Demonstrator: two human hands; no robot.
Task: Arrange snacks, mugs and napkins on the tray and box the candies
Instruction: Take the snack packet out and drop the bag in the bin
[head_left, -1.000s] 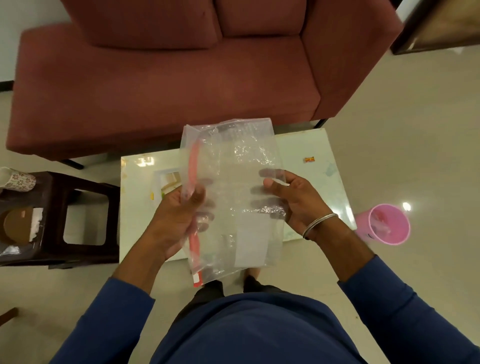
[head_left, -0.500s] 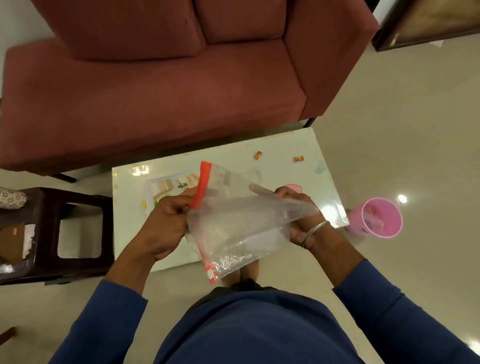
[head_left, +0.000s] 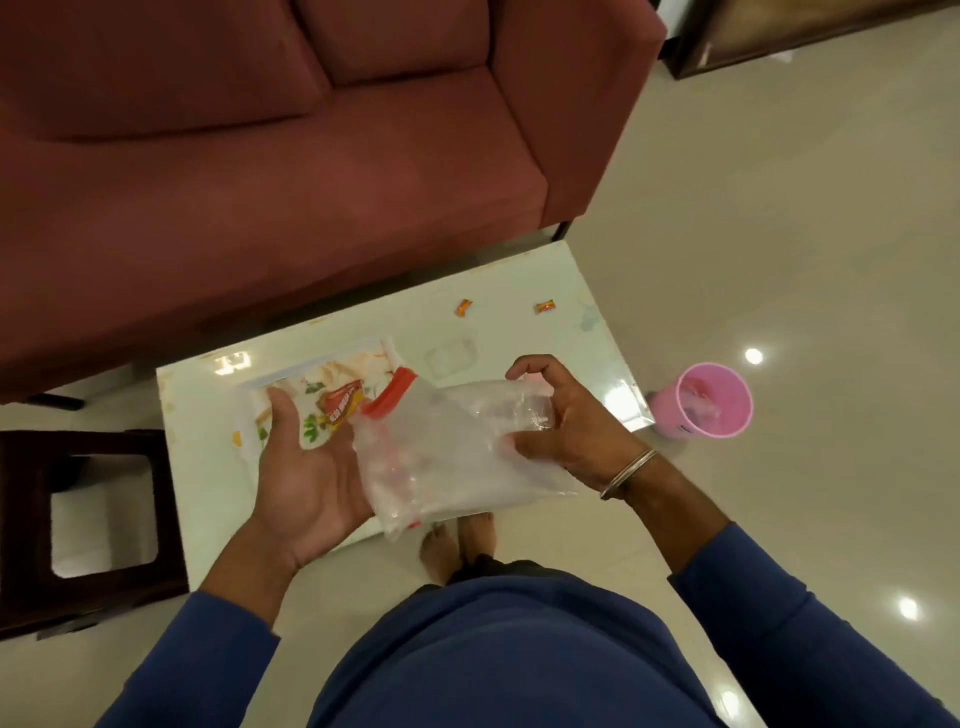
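A clear zip bag (head_left: 447, 457) with a red seal strip hangs over the low white table (head_left: 519, 338). My right hand (head_left: 566, 431) is shut on its crumpled right end. My left hand (head_left: 306, 467) is palm up with fingers apart beside the bag's mouth, touching its edge. Past my left fingers an orange snack packet (head_left: 340, 408) lies on the floral tray (head_left: 291, 382). Two wrapped orange candies (head_left: 464, 307) (head_left: 545, 307) lie near the table's far edge. A small yellow candy (head_left: 236, 438) sits left of the tray.
A clear plastic lid or box (head_left: 449, 357) lies on the table behind the bag. A pink bin (head_left: 714, 399) stands on the floor to the right. A dark wooden stool (head_left: 104, 525) is at the left, and a red sofa (head_left: 260, 156) stands behind the table.
The bag came down from upright to lying flat and low. My left hand let go of the red seal and opened. The snack packet now shows on the tray.
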